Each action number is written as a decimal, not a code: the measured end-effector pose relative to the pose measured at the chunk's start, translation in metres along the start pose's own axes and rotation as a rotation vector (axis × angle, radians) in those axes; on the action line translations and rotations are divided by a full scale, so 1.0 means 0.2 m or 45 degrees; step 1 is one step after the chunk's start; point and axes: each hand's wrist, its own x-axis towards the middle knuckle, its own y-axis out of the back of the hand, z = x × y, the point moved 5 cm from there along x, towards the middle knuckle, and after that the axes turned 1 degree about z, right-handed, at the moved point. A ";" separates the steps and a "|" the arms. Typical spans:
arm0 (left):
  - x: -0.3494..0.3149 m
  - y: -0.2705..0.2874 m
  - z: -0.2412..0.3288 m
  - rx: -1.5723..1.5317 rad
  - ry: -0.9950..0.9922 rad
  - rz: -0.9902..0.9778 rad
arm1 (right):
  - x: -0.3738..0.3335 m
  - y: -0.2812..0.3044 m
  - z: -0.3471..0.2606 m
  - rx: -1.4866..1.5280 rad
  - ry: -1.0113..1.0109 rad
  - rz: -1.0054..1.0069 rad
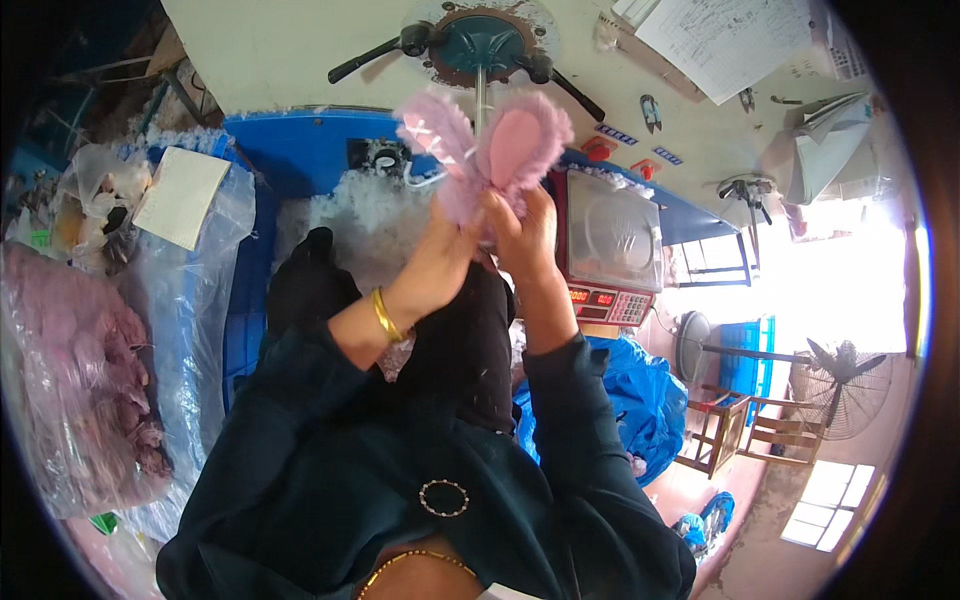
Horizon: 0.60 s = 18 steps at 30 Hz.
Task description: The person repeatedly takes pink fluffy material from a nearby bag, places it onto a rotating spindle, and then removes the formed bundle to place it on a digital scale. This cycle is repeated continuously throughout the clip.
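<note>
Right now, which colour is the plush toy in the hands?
Lilac plush toy, with a pink inner ear; the head view shows it.

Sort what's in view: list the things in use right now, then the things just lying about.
In use:
left hand
right hand
pink plush toy skin with two ears, held by both
metal nozzle tube behind it
white stuffing fibre

Lying about:
digital scale
clear bag of purple plush
blue bag
floor fan

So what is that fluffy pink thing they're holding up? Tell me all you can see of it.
The plush toy skin is lilac-pink fuzzy fabric with two long rabbit-like ears, the right one showing a smooth pink inner face. It looks limp and unfilled. Both hands hold it up from below, the left hand and the right hand pinching its lower part.
</note>
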 end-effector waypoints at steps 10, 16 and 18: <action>-0.04 0.03 0.17 0.000 0.233 -0.159 | 0.01 -0.02 -0.02 0.306 -0.113 0.220; 0.26 0.02 0.31 0.181 0.434 -0.153 | 0.33 0.01 -0.12 0.256 -0.376 0.088; 0.22 0.02 0.32 0.215 0.325 -0.129 | 0.31 0.00 -0.07 0.311 -0.271 0.071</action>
